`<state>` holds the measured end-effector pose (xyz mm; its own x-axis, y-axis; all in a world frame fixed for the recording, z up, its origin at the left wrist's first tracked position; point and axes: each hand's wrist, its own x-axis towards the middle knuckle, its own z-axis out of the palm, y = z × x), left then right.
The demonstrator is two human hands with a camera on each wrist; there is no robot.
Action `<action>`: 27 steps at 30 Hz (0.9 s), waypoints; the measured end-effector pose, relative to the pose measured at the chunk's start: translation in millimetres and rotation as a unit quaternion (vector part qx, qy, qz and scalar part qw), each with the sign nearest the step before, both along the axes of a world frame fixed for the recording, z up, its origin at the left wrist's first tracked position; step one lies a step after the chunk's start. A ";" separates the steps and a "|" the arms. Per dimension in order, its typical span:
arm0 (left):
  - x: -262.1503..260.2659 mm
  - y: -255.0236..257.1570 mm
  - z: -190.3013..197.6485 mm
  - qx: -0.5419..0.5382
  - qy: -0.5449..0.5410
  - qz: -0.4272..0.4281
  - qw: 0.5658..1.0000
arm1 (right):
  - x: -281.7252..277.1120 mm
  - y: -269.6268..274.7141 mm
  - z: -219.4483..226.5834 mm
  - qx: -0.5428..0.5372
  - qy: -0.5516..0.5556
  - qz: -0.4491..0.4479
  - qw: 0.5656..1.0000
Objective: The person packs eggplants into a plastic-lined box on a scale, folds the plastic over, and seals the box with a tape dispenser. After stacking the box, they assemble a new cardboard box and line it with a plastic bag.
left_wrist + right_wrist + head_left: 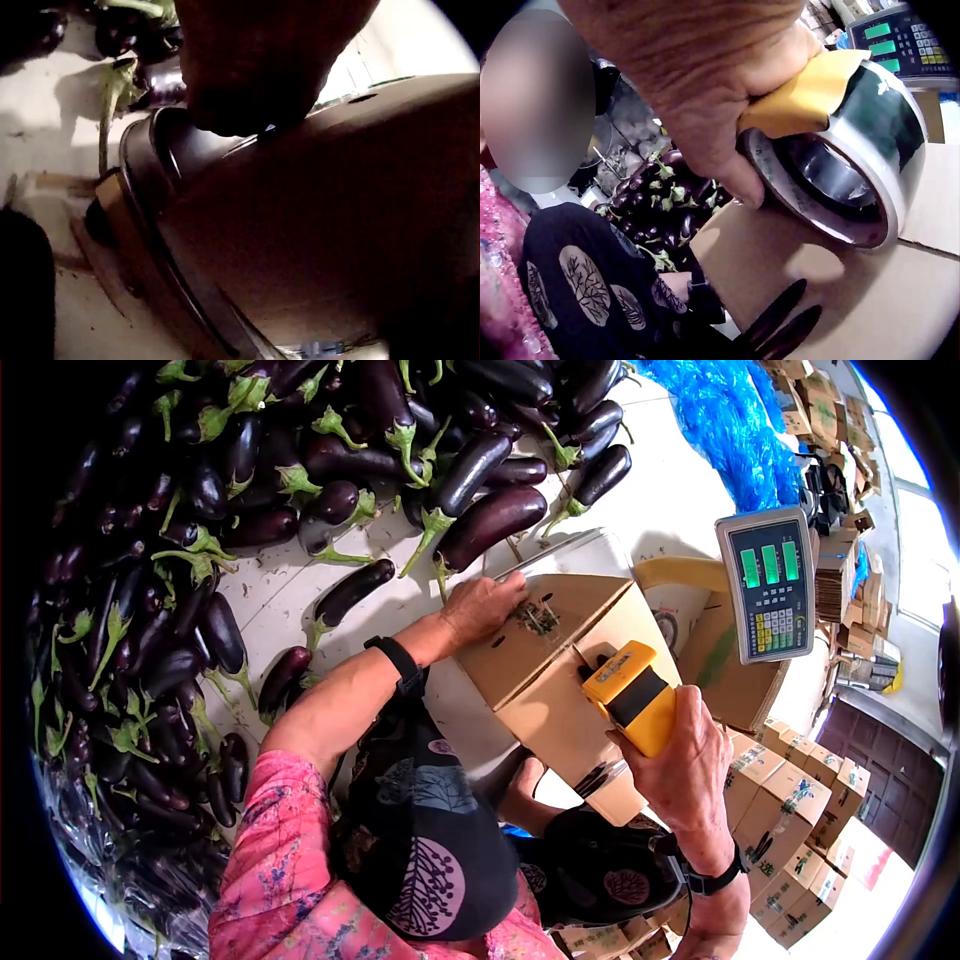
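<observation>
My left hand [485,610] rests at the far left edge of a cardboard box [560,620], most of its fingers hidden or in shadow. In the left wrist view the same hand [262,67] is dark against the box [322,202], close to a metal rim [139,142]. My right hand [690,760] grips a yellow tape dispenser [650,725] over the box's near side. The right wrist view shows the thumb of that hand [712,97] by the dispenser's large tape roll [885,112], held right above the cardboard.
Many eggplants [480,465] are heaped to the left and far side on a pale floor. A scale display [768,585] with green readouts stands at the right. Blue plastic sheeting [715,420] lies beyond it. Stacked cartons [780,800] fill the lower right, near the person's patterned trousers [425,840].
</observation>
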<state>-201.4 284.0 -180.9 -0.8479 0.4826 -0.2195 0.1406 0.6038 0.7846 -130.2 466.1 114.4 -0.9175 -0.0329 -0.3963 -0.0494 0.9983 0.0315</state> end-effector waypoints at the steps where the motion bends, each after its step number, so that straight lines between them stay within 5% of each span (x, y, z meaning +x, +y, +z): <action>1: -3.1 0.7 1.9 -0.017 0.004 -0.007 1.000 | -0.3 1.0 0.5 0.000 -0.009 -0.007 1.000; 6: -12.3 0.3 14.4 -0.047 0.007 -0.049 0.998 | 4.2 8.2 -2.5 -0.019 0.002 -0.004 1.000; 9: -17.2 4.4 -2.9 0.108 0.092 -0.005 0.990 | 6.6 14.6 -1.9 -0.034 0.019 -0.001 0.999; 10: -23.9 12.4 27.8 0.128 0.006 0.076 0.989 | 8.3 16.8 -2.9 -0.042 0.024 -0.004 0.999; 13: -21.2 13.5 119.0 0.316 -0.004 0.129 0.940 | 8.9 20.0 -2.7 -0.062 0.033 0.000 0.998; 16: -17.2 30.3 153.2 0.391 -0.050 0.092 0.915 | 10.5 25.0 -2.7 -0.076 0.056 0.016 0.995; 20: -8.1 54.3 144.3 0.208 0.158 0.081 0.962 | 10.9 27.3 -4.2 -0.084 0.066 0.021 0.994; 27: -18.4 51.8 146.3 0.013 0.194 -0.051 0.980 | 5.0 31.2 2.4 -0.095 0.050 0.054 0.993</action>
<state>-219.7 335.8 -34.6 -0.8125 0.5699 0.1228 0.4895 0.5523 0.6748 -125.1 497.3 116.8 -0.9386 -0.1995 -0.2815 -0.1633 0.9756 -0.1469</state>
